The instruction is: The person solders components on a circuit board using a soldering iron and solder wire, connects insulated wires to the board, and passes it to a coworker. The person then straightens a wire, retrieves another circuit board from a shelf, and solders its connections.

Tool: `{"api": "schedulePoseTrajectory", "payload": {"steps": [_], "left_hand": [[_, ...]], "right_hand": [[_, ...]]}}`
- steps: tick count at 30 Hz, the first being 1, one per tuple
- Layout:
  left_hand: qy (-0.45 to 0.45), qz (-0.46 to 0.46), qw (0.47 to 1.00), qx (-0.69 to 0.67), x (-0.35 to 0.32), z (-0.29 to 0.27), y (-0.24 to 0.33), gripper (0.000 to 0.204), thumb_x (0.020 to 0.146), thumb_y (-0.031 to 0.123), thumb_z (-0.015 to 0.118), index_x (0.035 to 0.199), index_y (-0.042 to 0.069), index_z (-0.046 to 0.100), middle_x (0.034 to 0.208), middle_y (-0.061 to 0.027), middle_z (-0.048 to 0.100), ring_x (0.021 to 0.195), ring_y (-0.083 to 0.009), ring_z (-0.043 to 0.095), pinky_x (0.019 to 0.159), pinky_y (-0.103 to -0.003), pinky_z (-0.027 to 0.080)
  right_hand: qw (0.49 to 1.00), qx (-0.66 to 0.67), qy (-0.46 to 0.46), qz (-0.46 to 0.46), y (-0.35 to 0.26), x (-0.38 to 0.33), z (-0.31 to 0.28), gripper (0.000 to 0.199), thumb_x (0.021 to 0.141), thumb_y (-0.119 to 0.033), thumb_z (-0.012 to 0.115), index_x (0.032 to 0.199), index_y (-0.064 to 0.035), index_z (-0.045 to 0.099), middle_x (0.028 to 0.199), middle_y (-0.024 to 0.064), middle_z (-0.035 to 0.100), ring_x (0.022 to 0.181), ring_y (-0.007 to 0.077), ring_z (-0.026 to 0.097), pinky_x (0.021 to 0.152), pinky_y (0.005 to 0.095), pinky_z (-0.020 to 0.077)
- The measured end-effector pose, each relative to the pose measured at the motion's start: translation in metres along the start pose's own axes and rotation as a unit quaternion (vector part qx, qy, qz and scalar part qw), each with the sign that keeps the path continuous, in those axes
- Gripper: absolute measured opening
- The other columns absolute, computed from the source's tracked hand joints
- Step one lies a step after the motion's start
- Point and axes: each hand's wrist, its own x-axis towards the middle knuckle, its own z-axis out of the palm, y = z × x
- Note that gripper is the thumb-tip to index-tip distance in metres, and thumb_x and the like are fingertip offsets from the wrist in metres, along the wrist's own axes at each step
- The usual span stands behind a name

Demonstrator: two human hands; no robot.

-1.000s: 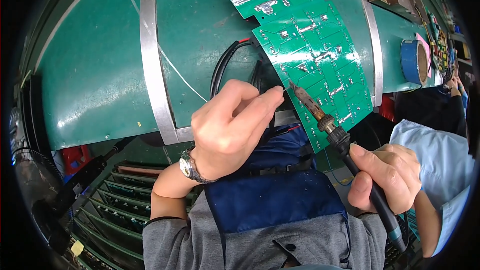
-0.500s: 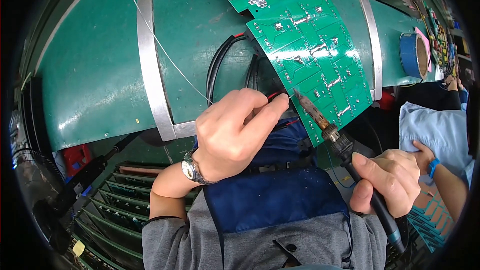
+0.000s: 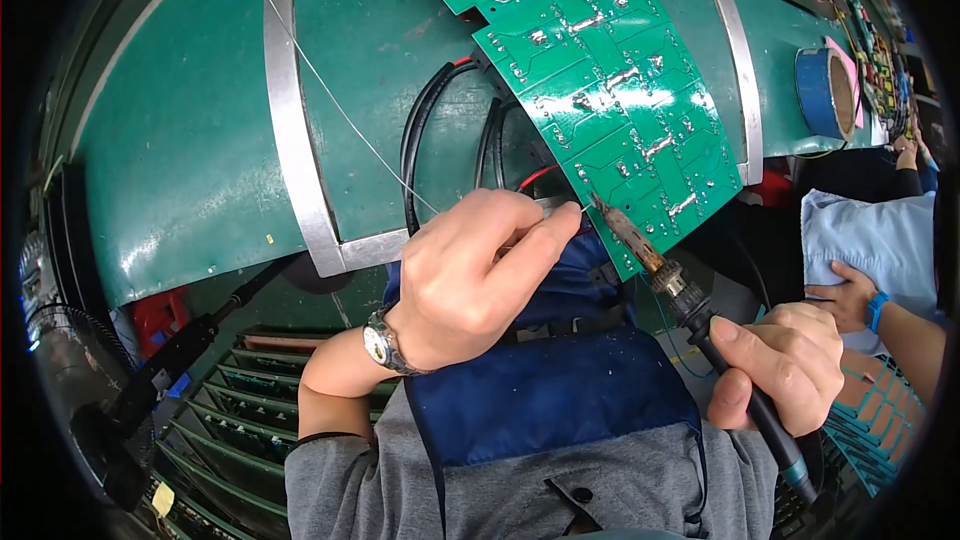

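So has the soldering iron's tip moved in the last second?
Yes: judged against the metal frame, the soldering iron's tip has shifted down the picture and somewhat to the right.

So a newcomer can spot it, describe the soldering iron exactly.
Start at the big green circuit board. Below it, the right hand grips the soldering iron by its black handle, the tip pointing up-left over the board. Its brown-stained metal shaft sets it apart from the thin pale wire in the left hand.
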Motion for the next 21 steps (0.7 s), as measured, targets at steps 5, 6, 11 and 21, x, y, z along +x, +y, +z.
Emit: {"api": "schedulePoseTrajectory", "payload": {"steps": [5,6,11,21], "left_hand": [[-0.023,0.0,1.0,0.011,0.002,-0.006,0.005,0.029,0.066,-0.003,0.079,0.094,0.004,0.073,0.074,-0.0038,0.057,0.058,-0.0146,0.056,0.047,-0.026,0.043],[-0.025,-0.013,1.0,-0.012,0.003,-0.007,0.007,0.029,0.066,-0.003,0.08,0.093,0.004,0.073,0.074,-0.0036,0.057,0.058,-0.0147,0.056,0.047,-0.026,0.042],[-0.019,0.009,0.999,-0.033,-0.004,-0.002,0.01,0.029,0.066,-0.001,0.08,0.094,0.004,0.073,0.073,-0.0037,0.057,0.059,-0.0149,0.056,0.047,-0.027,0.043],[-0.062,0.008,0.997,-0.033,0.0,0.001,0.015,0.032,0.065,-0.005,0.077,0.096,0.002,0.072,0.075,-0.0045,0.056,0.061,-0.0173,0.057,0.05,-0.027,0.044]], "right_hand": [[1.0,-0.017,0.002,-0.008,-0.003,-0.002,-0.004,0.023,0.088,-0.02,0.066,0.095,0.0019,0.069,0.062,0.0009,0.058,0.045,0.0105,0.053,0.04,0.0227,0.0414],[1.0,-0.01,-0.014,0.007,-0.005,-0.002,-0.012,0.023,0.088,-0.02,0.066,0.095,0.0017,0.069,0.062,0.0007,0.058,0.045,0.0107,0.053,0.04,0.0229,0.0418],[1.0,0.017,-0.009,0.006,-0.003,-0.016,-0.02,0.023,0.088,-0.021,0.066,0.095,0.0008,0.069,0.061,0.0007,0.058,0.045,0.0114,0.052,0.04,0.0231,0.0416],[1.0,-0.012,-0.011,-0.003,-0.006,-0.022,-0.011,0.024,0.088,-0.022,0.066,0.094,0.0013,0.071,0.06,-0.0001,0.055,0.045,0.0102,0.052,0.04,0.0222,0.0392]]}}
